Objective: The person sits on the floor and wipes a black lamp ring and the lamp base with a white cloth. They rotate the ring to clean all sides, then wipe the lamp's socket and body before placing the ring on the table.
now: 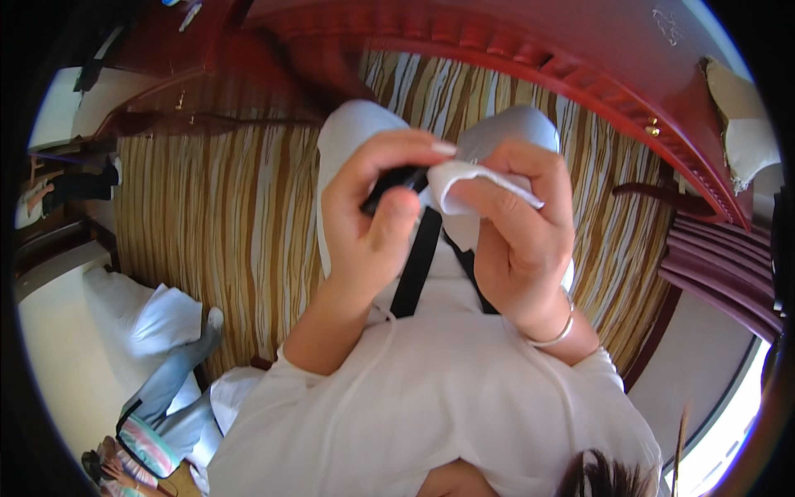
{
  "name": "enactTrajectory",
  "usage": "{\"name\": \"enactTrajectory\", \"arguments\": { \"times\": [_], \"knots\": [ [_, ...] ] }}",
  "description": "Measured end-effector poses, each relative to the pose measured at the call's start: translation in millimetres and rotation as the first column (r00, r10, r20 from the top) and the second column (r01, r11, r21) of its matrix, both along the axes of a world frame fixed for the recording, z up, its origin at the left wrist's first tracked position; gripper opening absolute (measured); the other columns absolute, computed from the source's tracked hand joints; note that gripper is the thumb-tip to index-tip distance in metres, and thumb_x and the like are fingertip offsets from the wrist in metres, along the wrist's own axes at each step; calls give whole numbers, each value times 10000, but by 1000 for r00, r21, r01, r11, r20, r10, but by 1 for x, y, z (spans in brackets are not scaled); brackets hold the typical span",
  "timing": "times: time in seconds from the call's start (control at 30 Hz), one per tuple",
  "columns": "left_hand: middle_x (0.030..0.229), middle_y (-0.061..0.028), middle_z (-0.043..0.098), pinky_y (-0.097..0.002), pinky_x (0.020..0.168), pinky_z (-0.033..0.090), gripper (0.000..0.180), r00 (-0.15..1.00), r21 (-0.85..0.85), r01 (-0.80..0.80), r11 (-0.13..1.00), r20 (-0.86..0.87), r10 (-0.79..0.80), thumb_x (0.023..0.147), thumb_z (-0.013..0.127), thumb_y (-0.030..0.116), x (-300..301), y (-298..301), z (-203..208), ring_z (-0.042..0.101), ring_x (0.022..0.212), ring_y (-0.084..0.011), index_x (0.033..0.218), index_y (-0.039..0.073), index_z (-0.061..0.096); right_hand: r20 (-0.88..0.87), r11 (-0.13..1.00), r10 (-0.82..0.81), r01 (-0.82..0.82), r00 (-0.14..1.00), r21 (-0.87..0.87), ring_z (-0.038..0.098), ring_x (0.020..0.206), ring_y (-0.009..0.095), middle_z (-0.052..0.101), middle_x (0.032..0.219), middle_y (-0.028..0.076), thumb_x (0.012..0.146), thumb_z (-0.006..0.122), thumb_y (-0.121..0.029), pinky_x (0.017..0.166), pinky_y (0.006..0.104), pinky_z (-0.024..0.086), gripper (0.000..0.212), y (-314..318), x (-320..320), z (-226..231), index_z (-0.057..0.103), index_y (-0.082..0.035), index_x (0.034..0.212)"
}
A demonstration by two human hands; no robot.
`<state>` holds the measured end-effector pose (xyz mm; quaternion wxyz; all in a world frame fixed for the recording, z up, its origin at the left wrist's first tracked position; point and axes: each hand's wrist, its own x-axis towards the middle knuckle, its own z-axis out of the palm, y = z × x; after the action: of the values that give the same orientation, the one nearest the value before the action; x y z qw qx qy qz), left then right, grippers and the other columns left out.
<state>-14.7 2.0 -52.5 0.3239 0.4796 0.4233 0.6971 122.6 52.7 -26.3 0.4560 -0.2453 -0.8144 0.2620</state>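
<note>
White cloth (451, 172), folded over, in the right hand (530, 240); position just off the centre of view, toward 1 o'clock. Grip: narrow, cloth pinched between thumb and fingers, its folded end toward 9 o'clock and a thin edge toward 3 o'clock.

Black object (392, 184), small, in the left hand (354, 219), near centre at 12 o'clock. Grip: closed on the object, fingers arched over the top, thumb at its lower side. Exact kind cannot be told; the fingers cover much of it. Cloth and object lie side by side; contact between them cannot be confirmed.

Right wrist: pale bracelet (556, 334), at 4 o'clock. Wearer: white top (464, 389) at 6 o'clock; pale trouser legs (356, 128) at 12 o'clock, beyond the hands. Black strap (416, 269) runs just below centre, between the forearms.

Surroundings: striped carpet (207, 207) in brown and gold tones, visible on both sides of the legs. Glossy red furniture (596, 91) curves from 11 to 2 o'clock. Light cushion (749, 141) at 2 o'clock; purple curtain (712, 261) at 3 o'clock. Another person in blue trousers (178, 406) at 8 o'clock; a further person in dark trousers (81, 186) at 9 o'clock.
</note>
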Motion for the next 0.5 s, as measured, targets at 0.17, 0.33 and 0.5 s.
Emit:
{"name": "enactTrajectory", "arguments": {
  "times": [0.17,0.33,0.5],
  "knots": [
    [1077,-167,593,-314,864,434,463,897,-85,17,996,442,22,918,473,430,-1,4,6,570,979,-212,1065,-2,552,-68,991,-23,14,997,-131,533,758,211,497,934,116,587,491,216,619,253,446,435,5,3,-2,658,2,926],
    [977,-170,627,-300,728,443,592,801,-182,101,978,597,28,929,252,531,-6,5,7,580,877,-216,1098,29,515,-213,974,-55,5,976,-227,554,800,198,552,983,120,700,497,198,663,239,450,338,2,0,-2,640,6,939],
    [896,-148,628,-269,574,398,765,902,-191,52,980,431,37,849,168,728,-4,5,7,545,705,-193,1112,79,474,-171,971,-9,-32,985,-236,571,792,215,589,965,135,713,515,186,670,242,456,315,-2,1,1,636,10,945]
  ]
}}
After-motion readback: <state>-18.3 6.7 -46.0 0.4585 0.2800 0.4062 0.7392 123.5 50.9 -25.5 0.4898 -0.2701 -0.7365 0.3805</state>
